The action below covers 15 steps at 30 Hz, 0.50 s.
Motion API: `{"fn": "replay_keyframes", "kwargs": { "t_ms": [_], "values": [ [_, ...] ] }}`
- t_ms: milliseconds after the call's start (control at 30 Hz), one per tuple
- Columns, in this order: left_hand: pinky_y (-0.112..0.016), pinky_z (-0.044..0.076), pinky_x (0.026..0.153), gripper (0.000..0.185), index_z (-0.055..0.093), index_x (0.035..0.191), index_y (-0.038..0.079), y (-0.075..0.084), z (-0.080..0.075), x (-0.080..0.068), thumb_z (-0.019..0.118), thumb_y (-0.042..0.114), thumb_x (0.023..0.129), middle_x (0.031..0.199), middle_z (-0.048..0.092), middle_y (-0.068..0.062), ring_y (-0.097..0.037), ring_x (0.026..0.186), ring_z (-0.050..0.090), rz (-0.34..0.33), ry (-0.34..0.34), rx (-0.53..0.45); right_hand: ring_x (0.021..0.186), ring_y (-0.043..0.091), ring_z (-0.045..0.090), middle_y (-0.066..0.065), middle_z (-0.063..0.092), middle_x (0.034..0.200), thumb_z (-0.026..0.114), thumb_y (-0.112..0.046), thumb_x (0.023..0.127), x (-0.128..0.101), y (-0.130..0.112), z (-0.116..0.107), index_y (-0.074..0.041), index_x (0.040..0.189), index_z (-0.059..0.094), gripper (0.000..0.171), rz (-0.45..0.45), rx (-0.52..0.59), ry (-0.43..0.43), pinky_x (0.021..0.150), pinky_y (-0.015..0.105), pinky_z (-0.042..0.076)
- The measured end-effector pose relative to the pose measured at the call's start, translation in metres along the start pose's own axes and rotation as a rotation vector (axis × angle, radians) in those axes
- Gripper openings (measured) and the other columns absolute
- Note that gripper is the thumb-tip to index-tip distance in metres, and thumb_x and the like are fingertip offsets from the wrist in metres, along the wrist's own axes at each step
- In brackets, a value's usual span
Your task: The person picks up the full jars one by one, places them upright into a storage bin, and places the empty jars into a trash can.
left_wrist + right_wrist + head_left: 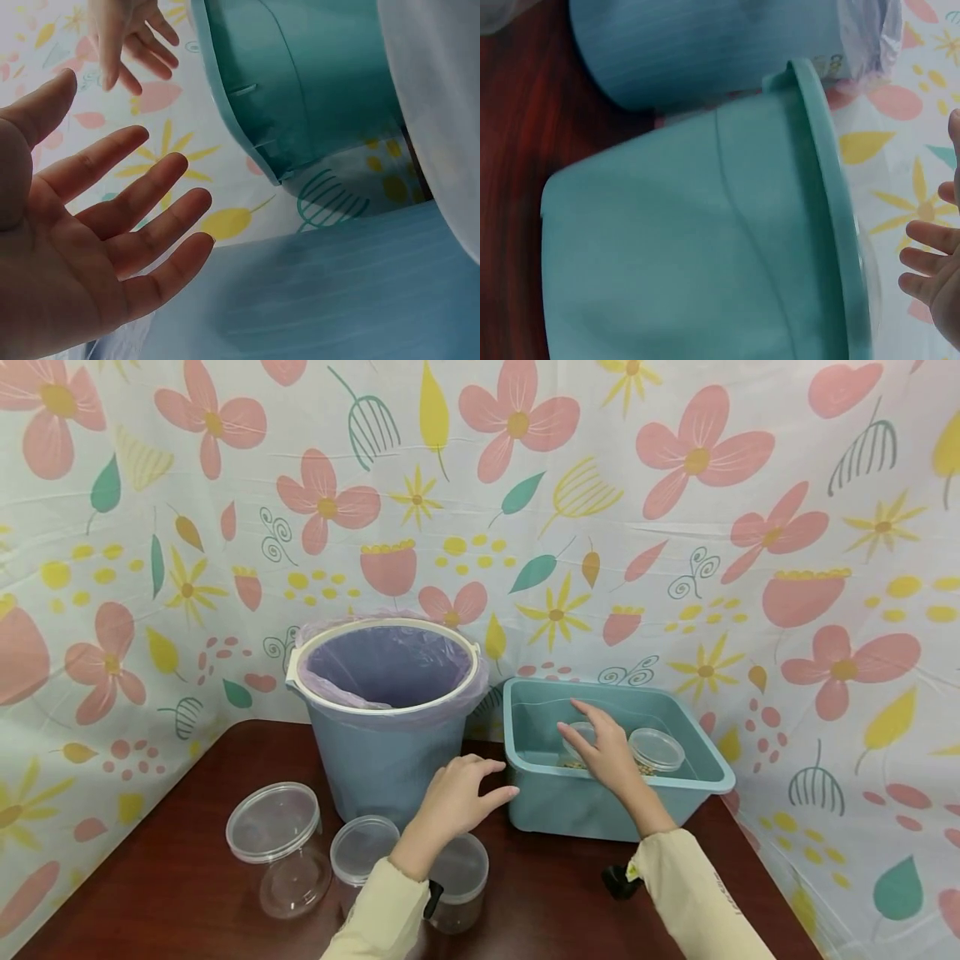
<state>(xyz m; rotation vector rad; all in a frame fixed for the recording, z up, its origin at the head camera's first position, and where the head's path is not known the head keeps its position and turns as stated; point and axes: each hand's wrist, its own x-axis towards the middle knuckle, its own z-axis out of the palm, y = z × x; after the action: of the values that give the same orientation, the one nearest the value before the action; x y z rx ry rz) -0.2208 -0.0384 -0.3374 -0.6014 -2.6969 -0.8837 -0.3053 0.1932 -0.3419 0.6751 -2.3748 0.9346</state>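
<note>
My right hand (pixel 604 750) reaches down into the teal basin (pixel 570 810), fingers spread and fairly straight over a small clear round container (pixel 577 737); I cannot tell whether it touches it. A second clear lidded container (pixel 657 749) with bits of food lies beside it in the basin. My left hand (pixel 463 795) hovers open, holding nothing, between the blue bucket (pixel 382 764) and the basin's near left corner. The left wrist view shows the open left palm (pixel 97 225), the right hand's fingers (pixel 131 37) hanging down, and the basin's wall (pixel 315 82).
The bucket has a purple liner (pixel 386 664) and a white rim. Three clear round tubs stand on the dark wooden table (pixel 180 893) in front of it: a large lidded one (pixel 274 823), a smaller one (pixel 364 848), and one (pixel 461 878) under my left wrist. A floral cloth backs the table.
</note>
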Motion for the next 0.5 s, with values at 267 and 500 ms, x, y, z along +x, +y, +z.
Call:
{"fn": "replay_keyframes", "kwargs": {
  "t_ms": [267,500],
  "values": [
    [-0.046,0.04,0.082,0.041,0.064,0.111,0.008,-0.01,-0.001,-0.024,0.06,0.038,0.084,0.107,0.059,-0.009,-0.028,0.099,0.053,0.02,0.048,-0.002,0.111,0.032,0.046,0.02,0.051,0.121,0.056,-0.027,0.089,0.014,-0.013,0.01,-0.001,0.129,0.046,0.048,0.005,0.102,0.005,0.082,0.049,0.04],
    [-0.049,0.038,0.083,0.042,0.064,0.111,0.009,-0.013,-0.001,-0.041,0.059,0.041,0.084,0.108,0.059,-0.009,-0.029,0.101,0.052,0.004,0.058,-0.038,0.101,0.032,0.054,0.02,0.058,0.109,0.054,-0.026,0.09,0.022,-0.025,0.02,-0.003,0.13,0.043,0.048,0.041,0.2,0.022,0.084,0.048,0.04]
  ]
}}
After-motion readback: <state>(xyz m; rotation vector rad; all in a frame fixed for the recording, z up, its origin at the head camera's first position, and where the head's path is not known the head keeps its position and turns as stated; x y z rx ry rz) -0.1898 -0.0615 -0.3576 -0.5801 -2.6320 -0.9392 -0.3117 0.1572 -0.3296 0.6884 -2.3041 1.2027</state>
